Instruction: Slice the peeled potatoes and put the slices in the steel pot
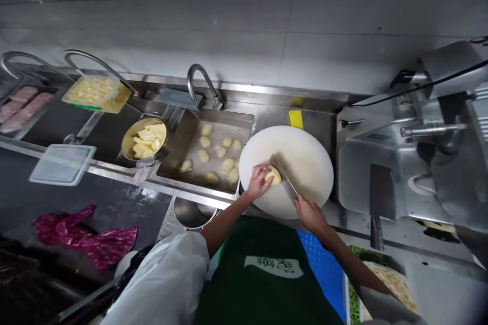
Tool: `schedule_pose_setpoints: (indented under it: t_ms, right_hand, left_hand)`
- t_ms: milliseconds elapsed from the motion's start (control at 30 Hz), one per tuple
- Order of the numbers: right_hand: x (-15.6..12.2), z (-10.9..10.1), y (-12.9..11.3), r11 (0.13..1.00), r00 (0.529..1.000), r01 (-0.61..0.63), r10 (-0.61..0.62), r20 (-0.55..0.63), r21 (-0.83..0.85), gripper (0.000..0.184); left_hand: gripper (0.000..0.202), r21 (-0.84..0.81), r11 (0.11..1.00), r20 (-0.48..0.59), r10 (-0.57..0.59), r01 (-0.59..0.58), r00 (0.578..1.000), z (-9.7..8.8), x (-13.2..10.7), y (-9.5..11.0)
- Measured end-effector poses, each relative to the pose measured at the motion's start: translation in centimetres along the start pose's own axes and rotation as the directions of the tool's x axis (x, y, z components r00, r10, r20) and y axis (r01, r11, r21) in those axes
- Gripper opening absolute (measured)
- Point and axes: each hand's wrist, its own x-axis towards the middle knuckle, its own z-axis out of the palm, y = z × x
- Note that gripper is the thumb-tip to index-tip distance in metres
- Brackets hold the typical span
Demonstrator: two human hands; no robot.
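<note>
A peeled potato (274, 176) lies on the round white cutting board (305, 155). My left hand (258, 181) is curled over the potato's left side and holds it down. My right hand (309, 213) is closed on the handle of a cleaver (284, 177), whose blade rests against the potato's right side. Several more peeled potatoes (213, 155) sit in the water-filled sink basin (190, 134) just left of the board.
A metal pot of cut potato pieces (145, 140) stands in the middle sink, with a container of cut potato (97, 94) behind it. A second cleaver (380, 203) lies on the steel counter at right beside a slicing machine (442, 127). A clear lid (63, 164) and a pink bag (87, 238) are at left.
</note>
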Motion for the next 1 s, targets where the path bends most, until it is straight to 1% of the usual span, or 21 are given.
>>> schedule_pose_setpoints:
  t_ms: [67, 133, 233, 333, 400, 467, 533, 633, 733, 833, 900, 1000]
  right_hand:
    - [0.0, -0.3, 0.0, 1.000, 1.000, 0.009, -0.010, 0.017, 0.008, 0.032]
    - [-0.5, -0.9, 0.1, 1.000, 1.000, 0.013, -0.013, 0.025, 0.002, 0.030]
    - [-2.3, -2.1, 0.4, 1.000, 1.000, 0.006, -0.006, 0.025, -0.015, 0.029]
    - [-4.6, -3.0, 0.6, 0.999, 0.999, 0.040, -0.040, 0.006, -0.017, 0.027]
    - [-5.8, -3.3, 0.6, 0.997, 0.998, 0.065, -0.065, 0.016, -0.028, 0.024]
    - [-6.4, -3.6, 0.5, 0.996, 0.996, 0.081, -0.079, 0.040, -0.038, 0.022]
    - [-6.4, -3.7, 0.4, 0.996, 0.995, 0.079, -0.076, 0.062, -0.046, 0.021]
    - [-4.8, -3.6, -0.3, 0.997, 0.995, 0.059, -0.055, 0.083, -0.047, 0.023]
    - [-1.5, -2.9, -1.6, 0.997, 0.992, 0.060, -0.054, 0.111, -0.051, 0.025]
    - [1.8, -1.6, -2.8, 0.995, 0.991, 0.071, -0.062, 0.122, -0.072, 0.027]
    - [3.1, -0.9, -3.0, 0.994, 0.991, 0.074, -0.065, 0.114, -0.075, 0.029]
    - [3.8, -0.6, -2.0, 0.995, 0.993, 0.095, -0.092, 0.076, -0.038, 0.029]
  left_hand:
    - [0.018, 0.032, 0.999, -0.030, 0.016, -0.015, 0.999, 0.7, -0.2, -0.2]
    - [0.016, 0.042, 0.998, -0.044, 0.057, -0.055, 0.997, 1.2, -0.2, -0.5]
    - [0.014, 0.038, 0.995, -0.064, 0.096, -0.094, 0.993, 1.5, -0.1, -0.8]
    - [0.014, 0.036, 0.994, -0.028, 0.104, -0.103, 0.994, 1.5, 0.0, -1.0]
    - [0.015, 0.038, 0.995, 0.007, 0.091, -0.092, 0.996, 1.6, -0.1, -1.2]
    - [0.016, 0.040, 0.995, 0.020, 0.091, -0.091, 0.996, 1.8, -0.2, -1.4]
    - [0.018, 0.042, 0.994, 0.020, 0.096, -0.097, 0.995, 2.0, -0.3, -1.6]
    - [0.019, 0.043, 0.996, 0.047, 0.078, -0.080, 0.996, 2.3, -0.4, -1.7]
    - [0.021, 0.036, 0.997, 0.095, 0.070, -0.073, 0.993, 2.2, -0.4, -1.6]
    - [0.021, 0.034, 0.997, 0.106, 0.072, -0.076, 0.992, 2.0, -0.3, -1.5]
    - [0.021, 0.032, 0.995, 0.105, 0.088, -0.092, 0.991, 1.9, -0.2, -1.4]
    - [0.020, 0.019, 0.995, 0.105, 0.100, -0.103, 0.989, 1.8, 0.1, -1.3]
